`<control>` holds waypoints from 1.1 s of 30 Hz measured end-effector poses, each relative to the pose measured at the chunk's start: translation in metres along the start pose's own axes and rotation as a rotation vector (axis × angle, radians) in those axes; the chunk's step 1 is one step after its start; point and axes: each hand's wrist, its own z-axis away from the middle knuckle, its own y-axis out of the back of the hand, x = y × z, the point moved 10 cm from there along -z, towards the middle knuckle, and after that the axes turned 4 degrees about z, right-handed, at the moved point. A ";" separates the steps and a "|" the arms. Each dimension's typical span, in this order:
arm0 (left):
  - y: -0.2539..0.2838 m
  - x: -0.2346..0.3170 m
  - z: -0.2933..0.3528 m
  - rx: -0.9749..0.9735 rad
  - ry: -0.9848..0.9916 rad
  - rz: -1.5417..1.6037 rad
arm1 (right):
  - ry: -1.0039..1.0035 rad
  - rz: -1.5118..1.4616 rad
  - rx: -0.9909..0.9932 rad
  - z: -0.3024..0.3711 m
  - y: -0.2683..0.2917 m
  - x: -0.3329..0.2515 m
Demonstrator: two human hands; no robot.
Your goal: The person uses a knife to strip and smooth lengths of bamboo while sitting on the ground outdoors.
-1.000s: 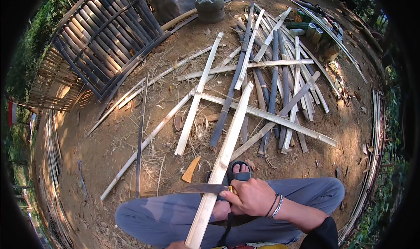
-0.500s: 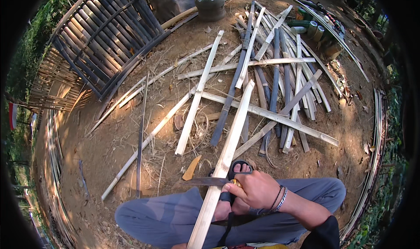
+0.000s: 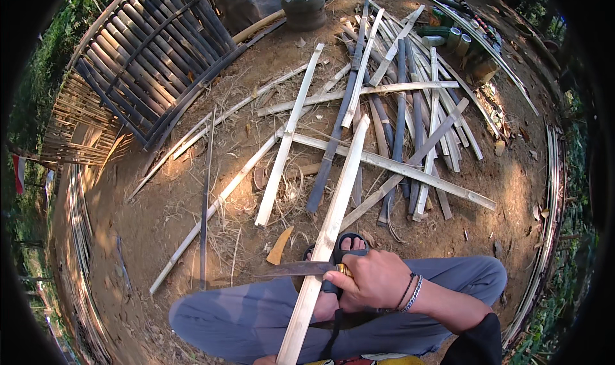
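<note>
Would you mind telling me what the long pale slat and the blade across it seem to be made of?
Long pale slat: seemingly split bamboo, a raw matte cream surface like the strips lying about. Blade: probably metal, dark and dull with a thin tapering edge, held by the right hand.

The person wears loose grey-blue trousers (image 3: 269,317) that fill the lower middle of the frame, smooth and unpatterned, with soft folds at the knees. A black sleeve (image 3: 474,342) shows at the lower right edge, ending above a bare forearm. On the wrist of the right hand (image 3: 375,278) sit two bands side by side: a thin dark cord and a silvery beaded bracelet (image 3: 412,292). A dark-strapped sandal (image 3: 349,242) shows on the foot just above centre-bottom.
</note>
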 end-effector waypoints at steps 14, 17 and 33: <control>-0.004 -0.005 -0.004 0.012 0.075 -0.013 | -0.019 0.018 -0.037 -0.007 -0.004 0.013; -0.008 -0.001 -0.003 -0.017 0.079 -0.029 | -0.142 0.030 -0.078 -0.030 -0.004 0.048; 0.028 0.019 0.029 0.046 -0.207 -0.079 | -0.047 -0.163 0.005 -0.020 -0.032 0.020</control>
